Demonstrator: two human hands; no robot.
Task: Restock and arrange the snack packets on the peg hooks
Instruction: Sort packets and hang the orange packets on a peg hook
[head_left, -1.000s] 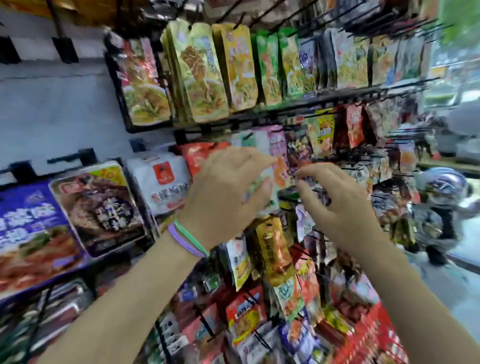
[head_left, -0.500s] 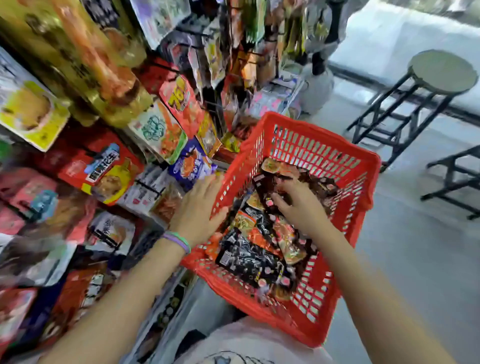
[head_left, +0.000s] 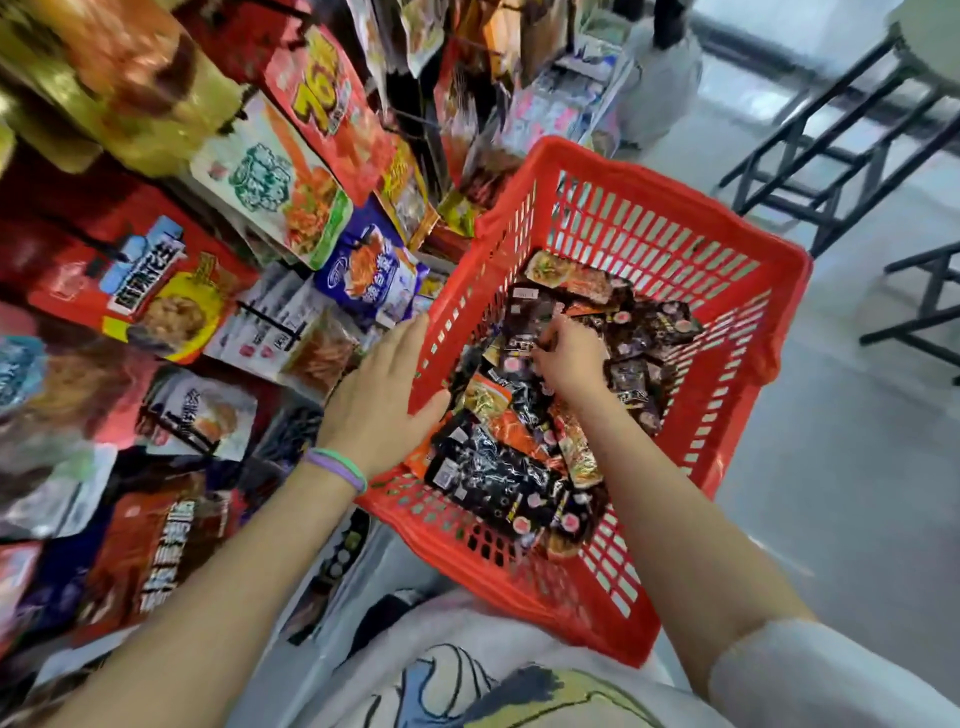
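— Right hand (head_left: 569, 361) is down inside the red basket (head_left: 748, 322), middle of the frame, fingers curled into the heap of dark snack packets (head_left: 498, 483). It seems to be pinching one by the top edge, though the fingertips are buried and I can't tell for sure that it has a grip.

— And the left hand (head_left: 376, 410)?

— Laid flat on the basket's near-left rim, fingers straight, thumb hooked just inside the wall. I'd say it steadies the basket so it doesn't shift while the other hand digs. It grasps nothing.

— Where does the stock sit, then?

— Loose in the basket bottom, overlapping every which way: mostly black packets, a few orange and green ones mixed in. Sorting out a single kind will likely take some picking.

— What surrounds it?

— Hanging packets on the peg hooks (head_left: 270, 325) fill the left half of the frame, crowded edge to edge; a blue packet (head_left: 371, 273) hangs right beside the basket's far-left corner. Upper right, black stool frames (head_left: 831, 156) stand on the grey floor (head_left: 857, 467).

— Anything in the way?

— The display is tight against the basket's left side, so lifting a packet out toward the hooks could brush the ones already hung. The slippery heap may also drag neighbours up with it.
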